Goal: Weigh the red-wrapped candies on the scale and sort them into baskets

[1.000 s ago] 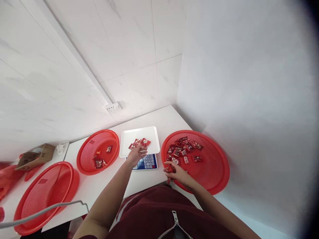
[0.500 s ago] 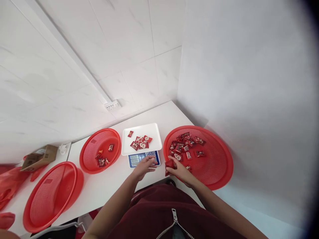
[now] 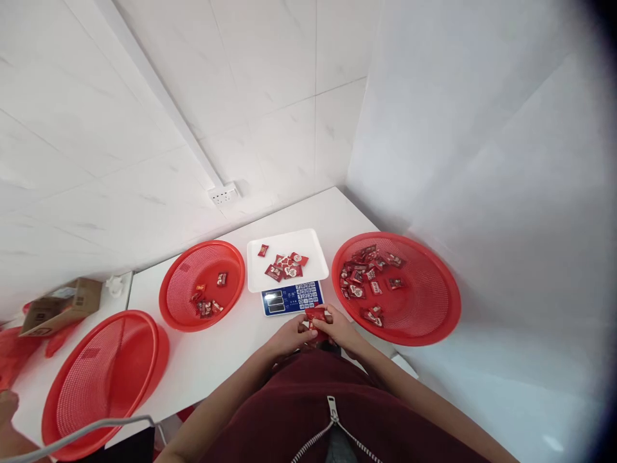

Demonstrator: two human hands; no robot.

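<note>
Left hand (image 3: pixel 288 337) and right hand (image 3: pixel 342 330) both pinch a red packet (image 3: pixel 316 314), lower centre of frame. Wrapped sweets (image 3: pixel 292 272) already on white scale tray (image 3: pixel 260 275), centre; others left in red mesh basket (image 3: pixel 431 308), right.

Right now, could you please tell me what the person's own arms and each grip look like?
The left grip and right grip are bare, ungloved human hands. The forearms are bare too, with no sleeve or watch showing. Between them is a dark red garment with a silvery zip.
</note>
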